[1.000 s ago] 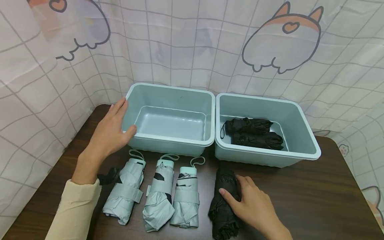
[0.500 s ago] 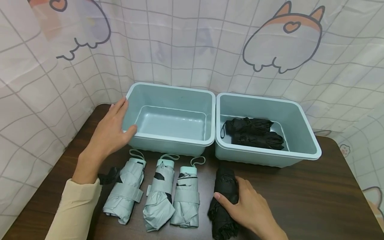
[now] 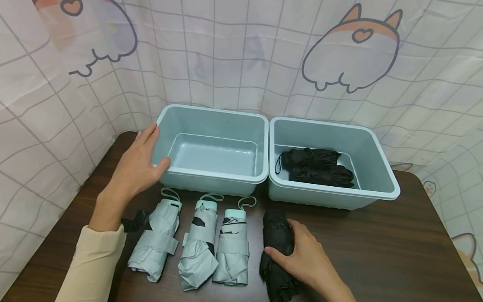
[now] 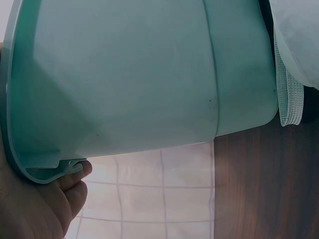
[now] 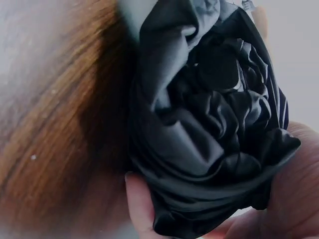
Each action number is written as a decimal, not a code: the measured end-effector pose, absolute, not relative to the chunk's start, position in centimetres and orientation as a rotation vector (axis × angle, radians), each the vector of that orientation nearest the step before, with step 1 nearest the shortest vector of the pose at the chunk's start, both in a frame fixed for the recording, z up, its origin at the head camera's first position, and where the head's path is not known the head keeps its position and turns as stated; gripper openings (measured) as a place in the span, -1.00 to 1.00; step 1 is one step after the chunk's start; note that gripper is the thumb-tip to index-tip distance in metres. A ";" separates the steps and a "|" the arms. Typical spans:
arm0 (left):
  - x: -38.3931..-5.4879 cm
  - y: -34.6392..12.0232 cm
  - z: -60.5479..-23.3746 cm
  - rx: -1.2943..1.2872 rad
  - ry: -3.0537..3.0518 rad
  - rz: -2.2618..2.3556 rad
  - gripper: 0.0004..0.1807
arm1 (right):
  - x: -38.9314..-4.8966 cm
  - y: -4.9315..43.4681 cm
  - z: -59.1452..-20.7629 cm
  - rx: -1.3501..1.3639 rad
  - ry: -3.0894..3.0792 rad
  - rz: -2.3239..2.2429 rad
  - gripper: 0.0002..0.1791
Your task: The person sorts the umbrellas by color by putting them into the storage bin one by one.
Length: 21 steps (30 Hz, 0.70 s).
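Observation:
In the head view my left hand (image 3: 138, 163) holds the left corner of the left light-blue bin (image 3: 211, 176). Its thumb lies over the front rim; in the left wrist view bent fingers (image 4: 75, 194) hook under the rim. My right hand (image 3: 307, 260) grips a folded black umbrella (image 3: 278, 239) in front of the right bin (image 3: 339, 199), thumb across the top and fingers along its right side. The right wrist view shows the umbrella's gathered cloth end (image 5: 199, 144) between thumb and fingers. Two more black umbrellas (image 3: 320, 175) lie inside the right bin.
Three folded pale-blue umbrellas, a left one (image 3: 155, 239), a middle one (image 3: 200, 247) and a right one (image 3: 232, 251), lie before the left bin, wrist loops toward it. A patterned curtain (image 3: 226, 50) hangs behind the dark wooden table (image 3: 377, 251).
My right hand's thumb has slid left over the black umbrella, and hand and umbrella have shifted slightly left. The left hand keeps its place on the bin; the view has drifted a little.

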<state>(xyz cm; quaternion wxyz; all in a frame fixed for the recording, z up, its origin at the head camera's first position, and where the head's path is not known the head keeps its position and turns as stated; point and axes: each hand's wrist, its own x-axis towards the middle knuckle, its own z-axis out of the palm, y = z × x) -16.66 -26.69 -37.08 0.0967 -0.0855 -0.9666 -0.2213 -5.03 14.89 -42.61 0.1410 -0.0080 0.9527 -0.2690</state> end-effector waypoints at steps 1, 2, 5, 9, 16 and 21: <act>-16.7 -26.7 -37.1 -0.254 -2.863 -0.654 -0.07 | -5.0 14.8 -42.6 -0.028 2.751 -0.782 0.12; -16.7 -26.7 -37.1 -0.254 -2.862 -0.654 -0.07 | -5.0 14.8 -42.6 -0.033 2.751 -0.783 0.12; -16.7 -26.7 -37.2 -0.255 -2.859 -0.658 -0.07 | -5.0 14.7 -42.5 -0.044 2.751 -0.776 0.11; -16.7 -26.6 -37.2 -0.260 -2.858 -0.665 -0.07 | -5.0 14.7 -42.3 -0.064 2.741 -0.767 0.12; -16.6 -26.6 -37.2 -0.256 -2.867 -0.664 -0.07 | -4.8 14.8 -42.4 -0.075 2.738 -0.815 0.08; -16.6 -26.7 -37.2 -0.259 -2.863 -0.659 -0.07 | -4.7 14.8 -42.4 -0.114 2.740 -0.862 0.05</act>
